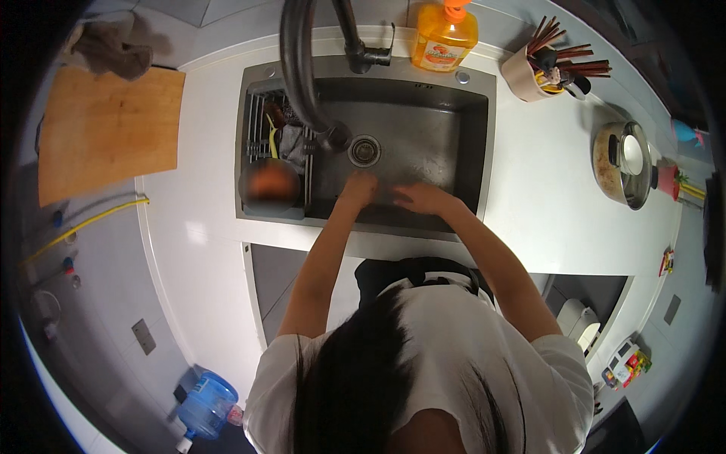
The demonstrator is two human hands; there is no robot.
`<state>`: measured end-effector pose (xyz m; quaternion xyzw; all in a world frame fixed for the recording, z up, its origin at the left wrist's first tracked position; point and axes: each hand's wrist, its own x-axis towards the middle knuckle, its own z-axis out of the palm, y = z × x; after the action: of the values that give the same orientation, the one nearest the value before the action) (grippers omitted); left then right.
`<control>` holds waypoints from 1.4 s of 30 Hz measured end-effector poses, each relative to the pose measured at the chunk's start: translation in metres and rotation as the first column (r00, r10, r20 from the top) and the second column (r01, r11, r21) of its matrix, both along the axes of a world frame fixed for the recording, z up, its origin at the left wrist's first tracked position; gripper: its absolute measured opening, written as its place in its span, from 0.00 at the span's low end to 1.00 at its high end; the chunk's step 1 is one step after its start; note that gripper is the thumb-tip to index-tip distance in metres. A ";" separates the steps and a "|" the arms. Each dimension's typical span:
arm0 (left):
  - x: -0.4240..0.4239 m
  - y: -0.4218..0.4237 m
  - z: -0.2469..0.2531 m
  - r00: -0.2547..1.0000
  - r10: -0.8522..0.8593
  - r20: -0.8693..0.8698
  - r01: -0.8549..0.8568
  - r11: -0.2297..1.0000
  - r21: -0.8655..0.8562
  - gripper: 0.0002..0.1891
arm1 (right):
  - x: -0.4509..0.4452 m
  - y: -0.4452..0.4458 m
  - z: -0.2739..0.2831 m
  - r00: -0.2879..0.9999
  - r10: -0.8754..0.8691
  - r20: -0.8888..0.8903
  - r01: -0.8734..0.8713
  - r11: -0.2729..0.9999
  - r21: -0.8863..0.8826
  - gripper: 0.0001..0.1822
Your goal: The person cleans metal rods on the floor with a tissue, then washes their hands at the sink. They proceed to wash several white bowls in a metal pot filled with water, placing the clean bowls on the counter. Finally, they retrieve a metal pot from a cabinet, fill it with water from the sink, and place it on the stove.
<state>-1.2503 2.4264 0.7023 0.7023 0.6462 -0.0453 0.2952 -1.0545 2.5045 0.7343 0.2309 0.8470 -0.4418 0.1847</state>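
Note:
Both hands are over the near side of a dark metal sink (420, 130). My left hand (361, 189) sits just below the round drain strainer (364, 151), its fingers blurred and curled, so I cannot tell if anything is in it. To its right is my right hand (422, 198), fingers stretched toward the left hand and holding nothing visible. A gap separates the two hands. Over the sink arches a black faucet (299, 68) with its spout head (336, 137) beyond my left hand. Wet marks show on the basin floor.
Along the sink's left side, a wire rack (258, 122) holds a yellow-handled brush (273, 139), a grey cloth (292, 144) and a blurred orange-red thing (271, 184). Behind stands an orange soap bottle (445, 42). Rightward are a chopstick holder (522, 76) and a metal pot (607, 164); leftward, a wooden board (113, 130).

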 end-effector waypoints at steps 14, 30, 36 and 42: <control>-0.211 -0.092 -0.003 0.758 0.497 -0.423 -0.303 0.842 0.447 0.31 | -0.004 -0.045 0.015 0.993 -0.025 0.114 -0.045 0.818 0.573 0.17; -0.185 -0.158 0.070 0.159 0.618 0.770 -0.899 0.412 -0.145 0.04 | 0.011 -0.086 0.040 0.930 -0.326 -0.169 0.362 0.888 0.283 0.15; -0.127 -0.137 0.091 0.135 0.481 0.866 -0.794 0.575 -0.196 0.08 | -0.062 -0.114 0.043 0.767 -0.387 -0.512 0.458 0.889 0.013 0.32; -0.095 -0.118 0.099 -0.079 0.395 0.915 -0.620 0.699 -0.356 0.18 | -0.116 -0.107 0.046 0.665 -0.645 -0.377 0.350 0.715 -0.605 0.33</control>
<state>-1.3454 2.3087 0.8010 0.2835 0.5178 0.5812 0.5602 -1.1710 2.3979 0.7801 0.2663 0.6225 -0.7193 -0.1555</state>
